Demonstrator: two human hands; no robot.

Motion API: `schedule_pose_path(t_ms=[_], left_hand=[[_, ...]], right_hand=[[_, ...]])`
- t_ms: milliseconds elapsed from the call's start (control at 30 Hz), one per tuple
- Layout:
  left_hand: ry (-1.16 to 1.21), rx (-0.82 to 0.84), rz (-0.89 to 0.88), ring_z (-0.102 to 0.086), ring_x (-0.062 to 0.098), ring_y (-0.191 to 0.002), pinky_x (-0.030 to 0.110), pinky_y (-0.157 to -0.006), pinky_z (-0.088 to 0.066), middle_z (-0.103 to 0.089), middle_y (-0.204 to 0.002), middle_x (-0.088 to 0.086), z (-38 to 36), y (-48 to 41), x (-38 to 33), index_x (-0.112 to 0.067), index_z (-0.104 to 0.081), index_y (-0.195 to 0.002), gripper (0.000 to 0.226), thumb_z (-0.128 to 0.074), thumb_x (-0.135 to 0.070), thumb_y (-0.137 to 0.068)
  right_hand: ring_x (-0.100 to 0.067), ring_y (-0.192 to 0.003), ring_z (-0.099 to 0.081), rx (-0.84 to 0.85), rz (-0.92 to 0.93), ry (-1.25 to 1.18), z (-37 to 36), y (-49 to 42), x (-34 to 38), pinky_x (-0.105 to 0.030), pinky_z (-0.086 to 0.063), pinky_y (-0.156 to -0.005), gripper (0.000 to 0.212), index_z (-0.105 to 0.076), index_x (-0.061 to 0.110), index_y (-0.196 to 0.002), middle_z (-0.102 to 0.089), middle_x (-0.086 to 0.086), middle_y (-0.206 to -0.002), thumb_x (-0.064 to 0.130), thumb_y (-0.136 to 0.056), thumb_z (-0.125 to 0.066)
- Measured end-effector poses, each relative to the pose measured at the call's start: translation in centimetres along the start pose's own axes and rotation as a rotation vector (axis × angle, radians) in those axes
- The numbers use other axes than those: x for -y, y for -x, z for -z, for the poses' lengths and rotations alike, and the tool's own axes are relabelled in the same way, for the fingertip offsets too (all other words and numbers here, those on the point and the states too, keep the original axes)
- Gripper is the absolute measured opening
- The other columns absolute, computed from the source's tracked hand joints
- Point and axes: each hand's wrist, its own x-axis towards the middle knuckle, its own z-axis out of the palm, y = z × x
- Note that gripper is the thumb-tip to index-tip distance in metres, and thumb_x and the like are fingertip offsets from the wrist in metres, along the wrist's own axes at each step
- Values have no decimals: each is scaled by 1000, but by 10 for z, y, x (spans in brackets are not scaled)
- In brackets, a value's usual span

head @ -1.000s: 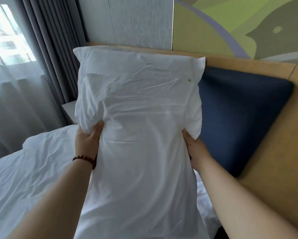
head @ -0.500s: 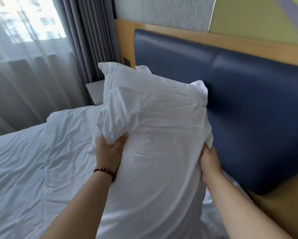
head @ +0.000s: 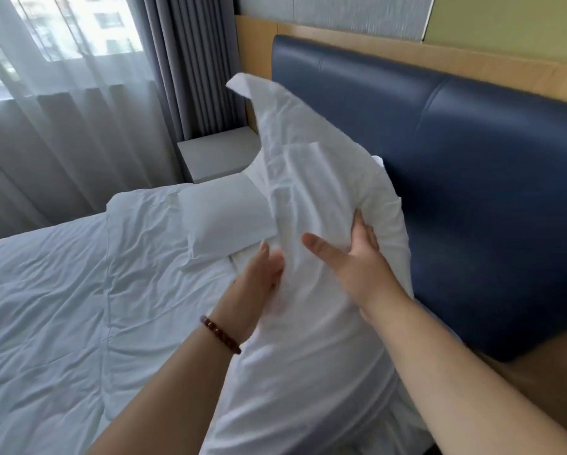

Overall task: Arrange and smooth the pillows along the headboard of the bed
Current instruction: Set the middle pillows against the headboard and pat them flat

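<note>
Beside headboard | pillow edge in right hand | left hand seemingly flat

Window far left, bright, buildings blurred outside. Sheer curtain hangs across it. Grey pleated drape just right of the sheer. White nightstand at the drape's foot. Grey wall panel far centre, green panel far right.

Bedroom, made bed, padded blue headboard, window curtains
</note>
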Motion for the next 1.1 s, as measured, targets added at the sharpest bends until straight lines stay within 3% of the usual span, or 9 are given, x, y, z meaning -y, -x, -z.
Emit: schedule_pose_path(t_ms=[100, 200, 367, 533, 600, 667, 767, 867, 1100], left_hand=[[11, 168, 67, -56, 22, -127, 39, -112, -38, -64, -131, 11, -15, -9, 7, -1, -55, -136, 76, -26, -61, -98], [50, 282, 150, -43, 21, -139, 44, -120, -24, -52, -146, 6, -30, -13, 25, -17, -54, -140, 72, -29, -63, -91], [164, 367, 181, -59, 11, -123, 28, -107, -42, -67, -127, 2, -62, -5, 45, -15, -65, -121, 48, -25, -36, -105], [-118, 31, 59, -69, 18, -101, 17, -81, -54, -75, -106, 7, -62, -22, 73, -10, -68, -109, 24, -47, -8, -99], [-334, -30, 49, -66, 11, -100, 17, -82, -53, -70, -113, 0, -51, -41, 89, -24, -64, -117, 24, -57, -25, -94], [-432, 26, 157, -58, 14, -120, 34, -103, -48, -57, -137, 0, -43, -60, 104, -34, -51, -134, 53, -60, -50, -84], [-539, 130, 269, -37, 19, -141, 40, -118, -28, -35, -155, -3, -46, -89, 122, -29, -31, -153, 75, -54, -61, -89], [-579, 204, 329, -37, 19, -140, 36, -117, -25, -38, -152, -7, -55, -117, 134, -24, -28, -154, 88, -46, -74, -84], [-464, 177, 397, -58, 16, -116, 36, -107, -40, -63, -126, -5, -64, -183, 170, -19, -55, -133, 101, -42, -89, -63]], right_hand=[[-22, -150, -14, -136, -53, -3, 6, 14, -4, -48, -20, -120, 142, 2, 33, -156, -8, 1, -164, 86, -45, -68], [-24, -144, -30, -291, -98, -9, 18, 23, -15, -48, -31, -115, 142, -3, 32, -156, -23, 0, -160, 80, -42, -74], [-23, -116, -58, -580, -106, 12, 34, 41, -54, -45, -50, -97, 101, -38, 27, -142, -57, 2, -131, 71, -58, -73], [-22, -99, -60, -669, -120, 70, 45, 34, -73, -34, -48, -80, 64, -47, 23, -131, -59, 3, -113, 52, -80, -73], [-19, -97, -59, -684, -135, 37, 54, 27, -82, -32, -46, -79, 61, -48, 23, -131, -59, 5, -111, 50, -82, -72], [-18, -96, -60, -690, -155, -1, 66, 22, -93, -32, -46, -81, 57, -51, 23, -129, -61, 6, -109, 48, -82, -72], [-12, -91, -61, -646, -213, -73, 85, 16, -110, -28, -45, -78, 45, -55, 28, -122, -62, 12, -102, 43, -84, -73], [-6, -90, -61, -598, -247, -113, 97, 6, -128, -23, -45, -68, 38, -55, 32, -115, -64, 14, -101, 40, -83, -75], [-12, -96, -64, -625, -320, -123, 134, -20, -165, -33, -51, -83, 48, -52, 36, -119, -65, 11, -107, 44, -79, -78]])
